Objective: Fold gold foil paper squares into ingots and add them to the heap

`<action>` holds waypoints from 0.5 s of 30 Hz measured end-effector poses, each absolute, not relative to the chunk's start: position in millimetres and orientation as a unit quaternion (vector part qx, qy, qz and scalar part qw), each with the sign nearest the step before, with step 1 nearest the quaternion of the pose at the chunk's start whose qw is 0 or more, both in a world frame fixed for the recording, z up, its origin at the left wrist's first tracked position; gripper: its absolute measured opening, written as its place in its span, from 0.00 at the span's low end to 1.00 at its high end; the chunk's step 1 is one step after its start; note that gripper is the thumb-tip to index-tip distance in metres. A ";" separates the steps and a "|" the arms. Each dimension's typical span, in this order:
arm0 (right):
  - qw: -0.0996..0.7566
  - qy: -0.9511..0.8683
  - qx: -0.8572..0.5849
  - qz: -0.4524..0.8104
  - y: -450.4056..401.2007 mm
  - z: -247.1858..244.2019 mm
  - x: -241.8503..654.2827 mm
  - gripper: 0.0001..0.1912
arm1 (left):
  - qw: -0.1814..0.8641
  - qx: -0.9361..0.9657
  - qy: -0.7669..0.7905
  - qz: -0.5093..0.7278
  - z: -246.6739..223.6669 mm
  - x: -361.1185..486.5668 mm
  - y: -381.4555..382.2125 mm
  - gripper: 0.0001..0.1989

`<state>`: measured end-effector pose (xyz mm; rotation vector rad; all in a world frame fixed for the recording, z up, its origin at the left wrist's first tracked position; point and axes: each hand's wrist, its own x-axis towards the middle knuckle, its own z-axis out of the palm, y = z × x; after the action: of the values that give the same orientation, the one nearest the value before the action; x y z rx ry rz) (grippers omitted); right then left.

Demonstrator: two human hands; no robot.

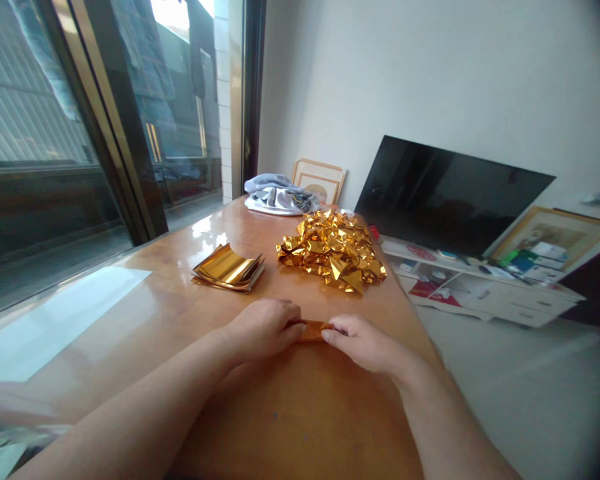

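Observation:
Between my two hands, just above or on the table, is a narrow folded piece of gold foil paper (314, 331). My left hand (273, 327) pinches its left end, thumb toward me. At the other end my right hand (357, 340) grips it between thumb and fingers. A stack of flat gold foil sheets (227, 268), slightly curled, lies beyond my left hand. Farther off and to the right sits a heap of folded gold foil pieces (337, 250), shiny and many-cornered.
The glossy wooden table (300, 413) has its right edge close beside my right forearm. Bundled cloth (280, 193) lies at its far end near a leaning frame (320, 179). A television (450, 193) stands on a white cabinet (510, 303); glass doors (115, 120) are at left.

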<state>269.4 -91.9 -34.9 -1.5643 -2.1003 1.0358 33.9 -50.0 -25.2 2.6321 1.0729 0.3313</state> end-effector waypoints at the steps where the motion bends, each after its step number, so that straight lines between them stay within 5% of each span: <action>1: 0.164 -0.732 -0.553 0.362 -92.7 -35.4 269.6 0.14 | 0.138 0.910 0.373 0.115 -26.3 34.6 -49.2 0.19; 7: 0.267 -0.747 -0.586 0.163 -106.5 -23.3 260.4 0.07 | 0.144 0.903 0.385 0.126 -28.3 36.2 -48.2 0.12; 15: 0.101 -0.808 -0.569 0.113 -130.8 -11.3 238.8 0.12 | 0.114 0.894 0.412 0.135 -35.7 36.8 -47.1 0.11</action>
<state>238.8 -130.8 -11.3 -1.6826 -2.3881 0.3326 36.8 -47.1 -35.7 2.6221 1.2082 0.3957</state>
